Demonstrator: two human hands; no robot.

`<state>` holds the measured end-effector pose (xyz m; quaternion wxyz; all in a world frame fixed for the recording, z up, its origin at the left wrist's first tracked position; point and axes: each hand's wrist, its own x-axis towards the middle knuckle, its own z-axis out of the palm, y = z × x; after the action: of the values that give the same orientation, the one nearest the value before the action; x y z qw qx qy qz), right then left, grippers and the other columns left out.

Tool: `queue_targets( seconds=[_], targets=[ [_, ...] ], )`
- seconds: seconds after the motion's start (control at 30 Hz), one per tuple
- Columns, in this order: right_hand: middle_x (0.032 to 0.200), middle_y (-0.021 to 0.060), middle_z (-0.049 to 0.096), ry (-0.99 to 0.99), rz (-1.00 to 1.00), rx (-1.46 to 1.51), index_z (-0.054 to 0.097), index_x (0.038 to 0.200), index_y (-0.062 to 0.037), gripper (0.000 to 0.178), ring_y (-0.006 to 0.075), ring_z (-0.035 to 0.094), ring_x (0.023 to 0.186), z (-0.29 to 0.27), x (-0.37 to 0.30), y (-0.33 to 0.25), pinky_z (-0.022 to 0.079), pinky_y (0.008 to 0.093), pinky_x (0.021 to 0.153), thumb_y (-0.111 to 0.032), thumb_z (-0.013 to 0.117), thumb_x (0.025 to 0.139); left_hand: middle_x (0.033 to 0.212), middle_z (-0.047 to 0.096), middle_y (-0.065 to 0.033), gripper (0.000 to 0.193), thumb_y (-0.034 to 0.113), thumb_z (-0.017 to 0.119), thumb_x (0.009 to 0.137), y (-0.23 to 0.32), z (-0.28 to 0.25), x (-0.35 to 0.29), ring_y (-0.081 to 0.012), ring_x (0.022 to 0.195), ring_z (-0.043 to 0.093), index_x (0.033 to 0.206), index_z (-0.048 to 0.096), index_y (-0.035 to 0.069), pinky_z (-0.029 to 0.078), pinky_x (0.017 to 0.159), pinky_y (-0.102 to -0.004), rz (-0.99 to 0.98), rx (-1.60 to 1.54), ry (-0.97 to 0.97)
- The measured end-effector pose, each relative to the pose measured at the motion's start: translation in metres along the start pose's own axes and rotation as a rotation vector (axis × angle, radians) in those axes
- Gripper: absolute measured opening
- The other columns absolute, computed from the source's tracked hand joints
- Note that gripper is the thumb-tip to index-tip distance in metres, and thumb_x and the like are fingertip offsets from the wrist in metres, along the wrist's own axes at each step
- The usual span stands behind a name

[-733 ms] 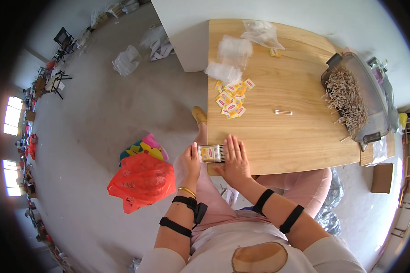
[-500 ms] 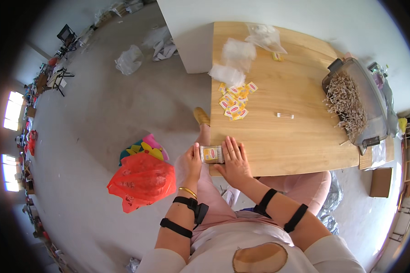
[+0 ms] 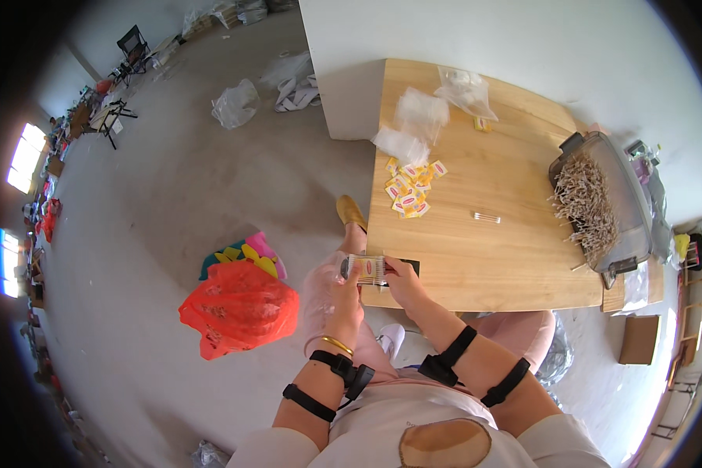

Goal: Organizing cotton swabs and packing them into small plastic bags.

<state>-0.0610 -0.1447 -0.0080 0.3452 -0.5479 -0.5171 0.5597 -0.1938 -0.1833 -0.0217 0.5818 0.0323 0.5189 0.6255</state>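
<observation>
A clear pack of cotton swabs (image 3: 369, 269) with a yellow-and-white card inside lies over the table's near left corner. My left hand (image 3: 347, 295) is closed on its left end. The fingers of my right hand (image 3: 405, 285) are bent and pinched at its right end. A flat black thing (image 3: 414, 267) shows beside and partly under my right hand; its kind is hidden. Farther up the table lies a pile of small yellow-and-white cards (image 3: 408, 195). A few loose cotton swabs (image 3: 487, 218) rest to the right of that pile.
Clear plastic bags (image 3: 421, 113) lie at the back of the wooden table (image 3: 491, 265), near a single yellow card (image 3: 482, 125). A grey bin (image 3: 636, 203) holding many swabs (image 3: 585, 207) stands at the right. A red plastic bag (image 3: 242, 308) is at my left.
My right hand has gone from lying flat with spread fingers beside the pack to pinching its right end. The black thing now shows. The whole view has shifted slightly.
</observation>
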Motion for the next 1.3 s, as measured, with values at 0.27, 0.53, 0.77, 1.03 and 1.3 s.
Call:
queue_targets(
  seconds=[0.27, 0.53, 0.77, 1.03, 1.3],
  targets=[
    [0.114, 0.0113, 0.070, 0.051, 0.310, 0.166, 0.060, 0.132, 0.0056, 0.044, 0.0200, 0.064, 0.106, 0.023, -0.009, -0.030, 0.048, 0.0287, 0.095, 0.008, 0.048, 0.089, 0.092, 0.064, 0.0029, 0.045, 0.028, 0.088, 0.079, 0.004, 0.004, 0.000, -0.0074, 0.073, 0.060, 0.112, 0.063, 0.011, 0.047, 0.061, -0.0218, -0.031, 0.046, 0.070],
    [0.120, 0.0141, 0.069, -0.266, 0.392, 0.205, 0.057, 0.134, 0.0074, 0.043, 0.0183, 0.068, 0.106, -0.010, -0.013, -0.042, 0.054, 0.0274, 0.092, 0.007, 0.044, 0.092, 0.088, 0.063, 0.0069, 0.043, 0.033, 0.088, 0.080, 0.001, 0.004, 0.004, -0.0044, 0.069, 0.056, 0.110, 0.063, 0.013, 0.044, 0.058, -0.0204, -0.022, 0.080, 0.044],
    [0.116, 0.0133, 0.071, -0.285, 0.451, 0.217, 0.057, 0.135, 0.0032, 0.043, 0.0178, 0.071, 0.101, -0.013, -0.009, -0.045, 0.055, 0.0283, 0.079, 0.003, 0.045, 0.093, 0.092, 0.065, 0.0048, 0.045, 0.029, 0.087, 0.081, 0.002, 0.004, 0.002, -0.0056, 0.075, 0.058, 0.113, 0.063, 0.010, 0.044, 0.062, -0.0210, -0.030, 0.060, 0.019],
    [0.121, 0.0098, 0.071, -0.295, 0.454, 0.140, 0.058, 0.135, -0.0014, 0.042, 0.0147, 0.073, 0.089, -0.010, 0.007, -0.040, 0.051, 0.0264, 0.070, 0.001, 0.045, 0.095, 0.087, 0.063, 0.0071, 0.042, 0.034, 0.087, 0.080, 0.004, -0.006, 0.009, -0.0015, 0.067, 0.052, 0.109, 0.064, 0.013, 0.037, 0.055, -0.0183, -0.045, 0.120, 0.022],
    [0.122, 0.0109, 0.070, -0.187, 0.499, 0.502, 0.052, 0.141, -0.0026, 0.045, 0.0151, 0.072, 0.076, -0.017, 0.019, -0.036, 0.055, 0.0237, 0.068, -0.003, 0.050, 0.096, 0.081, 0.062, 0.0059, 0.044, 0.037, 0.089, 0.077, 0.010, -0.001, 0.010, -0.0024, 0.063, 0.051, 0.103, 0.067, 0.009, 0.040, 0.057, -0.0193, -0.082, 0.229, 0.087]
  ],
)
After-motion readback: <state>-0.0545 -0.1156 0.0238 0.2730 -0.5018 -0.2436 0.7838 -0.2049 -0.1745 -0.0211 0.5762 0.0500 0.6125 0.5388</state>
